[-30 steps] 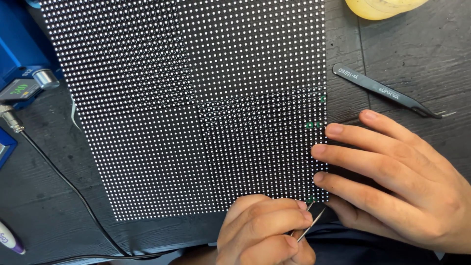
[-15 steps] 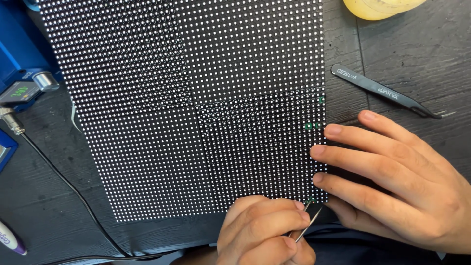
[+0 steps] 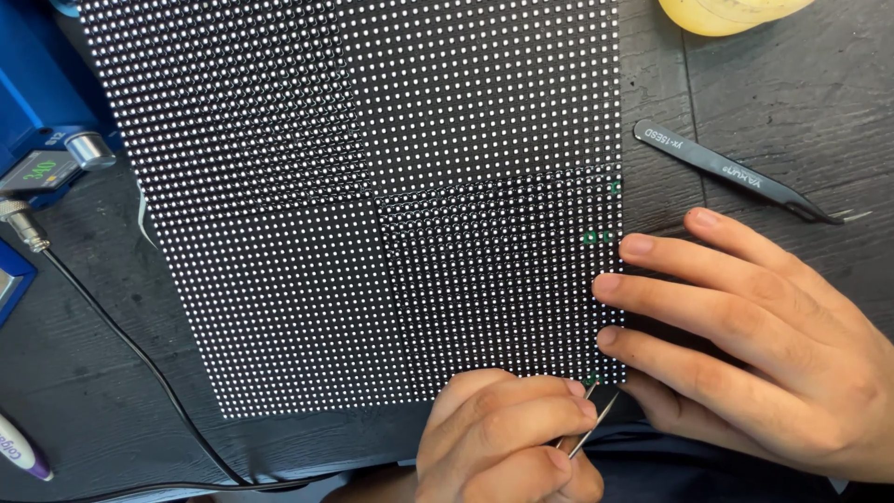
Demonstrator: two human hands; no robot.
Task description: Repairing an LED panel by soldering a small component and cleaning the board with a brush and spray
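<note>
A black LED matrix panel (image 3: 372,205) covered in rows of white dots lies on the dark table. My left hand (image 3: 503,442) sits at the panel's bottom edge, closed on thin metal tweezers (image 3: 585,430) whose tip touches the panel's bottom right corner. My right hand (image 3: 764,345) lies flat to the right, with its fingertips pressing on the panel's right edge. A few small green spots (image 3: 596,237) show near that edge, just beside the fingertips.
A second pair of black tweezers (image 3: 736,172) lies on the table at the upper right, below a yellow object (image 3: 726,14). A blue device with a small display (image 3: 42,172) stands at the left, and a black cable (image 3: 121,335) runs from it. A pen (image 3: 20,449) lies bottom left.
</note>
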